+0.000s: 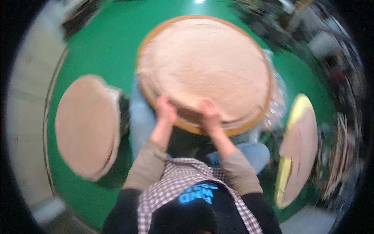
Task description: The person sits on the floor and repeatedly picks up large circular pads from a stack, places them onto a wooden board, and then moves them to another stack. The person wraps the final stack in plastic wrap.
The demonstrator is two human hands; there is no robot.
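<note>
A large round pad (202, 62) lies tilted in front of me, over my knees. Its top is a beige, cloth-like layer, and an orange-yellow rim (242, 130) shows around it. At the near edge, the beige layer is bunched into folds. My left hand (166, 110) is closed on this edge, left of the middle. A short way to its right, my right hand (210, 116) grips the same edge with its fingers curled over the beige layer. Both hands are smeared by motion, and their fingertips are partly hidden.
Another round beige piece (87, 128) sits low on my left, above the green floor (93, 50). On my right stands a beige piece with yellow foam-like edges (299, 156). Clear plastic wrap (276, 105) bulges beside the pad. Blurred clutter (331, 50) lines the far right.
</note>
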